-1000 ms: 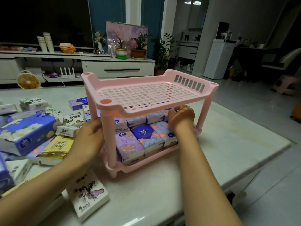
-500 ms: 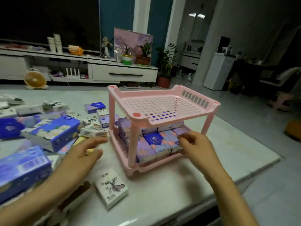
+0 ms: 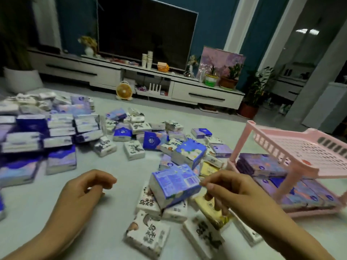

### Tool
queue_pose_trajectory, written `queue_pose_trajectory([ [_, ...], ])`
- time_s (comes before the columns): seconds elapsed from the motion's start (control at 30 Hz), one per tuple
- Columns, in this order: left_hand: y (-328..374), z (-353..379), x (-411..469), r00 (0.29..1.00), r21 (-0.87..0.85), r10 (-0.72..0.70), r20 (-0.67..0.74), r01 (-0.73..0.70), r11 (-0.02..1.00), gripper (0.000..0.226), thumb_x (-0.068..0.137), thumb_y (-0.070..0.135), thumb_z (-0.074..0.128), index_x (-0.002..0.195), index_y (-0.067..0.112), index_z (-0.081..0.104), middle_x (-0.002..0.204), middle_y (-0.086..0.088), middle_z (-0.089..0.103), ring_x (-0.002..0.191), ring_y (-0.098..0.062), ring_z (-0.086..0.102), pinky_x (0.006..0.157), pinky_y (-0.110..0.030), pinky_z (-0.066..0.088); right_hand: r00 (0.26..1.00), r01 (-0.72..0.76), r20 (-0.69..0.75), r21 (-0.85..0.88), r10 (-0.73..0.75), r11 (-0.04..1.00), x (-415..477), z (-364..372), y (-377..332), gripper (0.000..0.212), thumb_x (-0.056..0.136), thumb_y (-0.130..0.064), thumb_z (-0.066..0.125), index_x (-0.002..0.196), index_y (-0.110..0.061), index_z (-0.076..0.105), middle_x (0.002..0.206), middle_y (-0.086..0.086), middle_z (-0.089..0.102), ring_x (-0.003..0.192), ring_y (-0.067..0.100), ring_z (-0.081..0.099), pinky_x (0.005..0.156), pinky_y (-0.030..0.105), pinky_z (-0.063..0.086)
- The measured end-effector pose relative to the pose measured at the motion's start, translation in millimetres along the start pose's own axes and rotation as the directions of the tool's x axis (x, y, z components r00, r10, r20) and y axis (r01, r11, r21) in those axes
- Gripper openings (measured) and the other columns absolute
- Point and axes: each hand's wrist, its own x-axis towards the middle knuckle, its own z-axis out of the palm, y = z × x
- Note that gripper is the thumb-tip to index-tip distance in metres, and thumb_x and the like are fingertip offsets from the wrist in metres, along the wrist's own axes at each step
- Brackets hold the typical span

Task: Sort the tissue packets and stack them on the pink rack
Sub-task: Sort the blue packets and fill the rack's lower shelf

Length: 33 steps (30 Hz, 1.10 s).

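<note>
Our right hand point(image 3: 231, 192) sits over the near end of the heap of tissue packets point(image 3: 169, 143). Its index fingertip meets the right edge of a blue packet point(image 3: 174, 184) that lies tilted on top of white printed packets point(image 3: 148, 235). Its lower fingers curl down onto a yellow packet point(image 3: 219, 220) just beneath. The view is blurred there, so we cannot tell whether this grip is clamped on either packet or only touching them.

Our left hand point(image 3: 84, 190) hovers over the table point(image 3: 112, 212) well to the left of the blue packet. Its fingers are loosely curled and its grip holds nothing.

The pink rack point(image 3: 289, 177) stands near the right hand's far side and is cut off by the right border. Its lower tier is packed with purple packets point(image 3: 262, 164) lying flat in rows.

A bare strip of table runs between the left hand and the heap. Further left, larger blue-and-white packs point(image 3: 58, 128) crowd the table in rough stacks. Between the heap and the rack's near post we see only a narrow gap.
</note>
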Motion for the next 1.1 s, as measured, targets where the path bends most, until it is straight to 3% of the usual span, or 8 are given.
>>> queue_pose_trajectory([
  [0.27,2.2,-39.7,52.5,0.873,-0.474,-0.488,0.019,0.438,0.764,0.032,0.086,-0.01,0.036,0.074,0.008,0.059,0.075,-0.007,0.062,0.062,-0.013,0.056,0.043,-0.013,0.044,0.949,0.296,0.206,-0.32,-0.239,0.9,80.8,115.7,-64.5,0.012,0.09,-0.02,0.055,0.095,-0.029,0.061,0.089,-0.008,0.066,0.074,0.004,0.06,0.072,0.019,0.05],
  [0.5,-3.0,-73.8,68.6,0.792,-0.591,-0.608,0.053,0.516,0.62,0.03,0.086,-0.008,0.035,0.075,0.009,0.057,0.068,-0.004,0.058,0.047,-0.008,0.053,0.042,-0.014,0.04,0.917,0.399,0.203,-0.498,-0.344,0.77,172.6,205.1,-84.7,0.05,0.085,-0.027,0.061,0.131,-0.022,0.042,0.13,0.007,0.043,0.111,0.019,0.048,0.09,0.026,0.039],
  [0.63,-3.6,-82.8,79.6,0.764,-0.633,-0.645,0.025,0.511,0.581,0.029,0.089,-0.004,0.037,0.07,0.009,0.054,0.061,-0.004,0.055,0.043,-0.01,0.049,0.042,-0.016,0.038,0.812,0.52,0.176,-0.651,-0.557,0.553,190.6,235.3,-84.9,0.043,0.081,-0.026,0.064,0.119,-0.018,0.046,0.12,0.007,0.041,0.109,0.022,0.043,0.084,0.026,0.037],
  [0.7,-4.0,-86.6,82.9,0.756,-0.651,-0.655,0.005,0.499,0.572,0.032,0.091,-0.004,0.038,0.065,0.008,0.051,0.051,-0.004,0.051,0.026,-0.005,0.041,0.033,-0.011,0.032,0.706,0.616,0.32,-0.718,-0.632,0.324,193.6,244.9,-84.7,0.049,0.079,-0.025,0.064,0.124,-0.019,0.045,0.122,0.006,0.041,0.109,0.022,0.04,0.085,0.028,0.033],
  [0.8,-10.5,-93.5,84.5,0.756,-0.662,-0.655,-0.008,0.487,0.57,0.033,0.092,-0.004,0.037,0.063,0.009,0.047,0.061,-0.007,0.049,0.035,-0.009,0.047,0.039,-0.017,0.039,0.634,0.686,0.445,-0.701,-0.632,0.195,199.7,257.1,-84.3,0.052,0.072,-0.02,0.07,0.121,-0.012,0.054,0.116,0.008,0.052,0.105,0.027,0.049,0.085,0.032,0.037],
  [0.97,-23.4,-109.5,82.9,0.761,-0.706,-0.642,0.094,0.506,0.496,0.017,0.094,0.01,0.041,0.082,0.003,0.051,0.078,-0.015,0.058,0.068,-0.026,0.059,0.059,-0.031,0.05,0.595,0.703,0.362,-0.667,-0.718,0.246,199.4,259.2,-84.4,0.017,0.058,-0.02,0.063,0.073,-0.012,0.062,0.07,0.002,0.059,0.063,0.023,0.056,0.054,0.025,0.043],
  [1.03,-24.8,-112.7,83.2,0.775,-0.73,-0.609,0.168,0.513,0.451,0.027,0.094,0.025,0.044,0.09,0.001,0.055,0.081,-0.018,0.062,0.071,-0.028,0.061,0.065,-0.035,0.051,0.578,0.726,0.244,-0.59,-0.779,0.353,186.0,248.2,-86.4,0.012,0.069,-0.023,0.055,0.075,-0.013,0.056,0.071,0.002,0.055,0.064,0.02,0.05,0.054,0.028,0.04],
  [1.1,-22.8,-117.4,84.4,0.795,-0.746,-0.543,0.269,0.529,0.404,0.039,0.093,0.036,0.045,0.096,0.001,0.06,0.082,-0.018,0.063,0.072,-0.029,0.061,0.071,-0.04,0.051,0.485,0.783,0.228,-0.542,-0.844,0.304,169.9,239.0,-85.7,0.019,0.074,-0.024,0.057,0.092,-0.016,0.057,0.083,0.001,0.059,0.073,0.018,0.052,0.061,0.028,0.045],
])
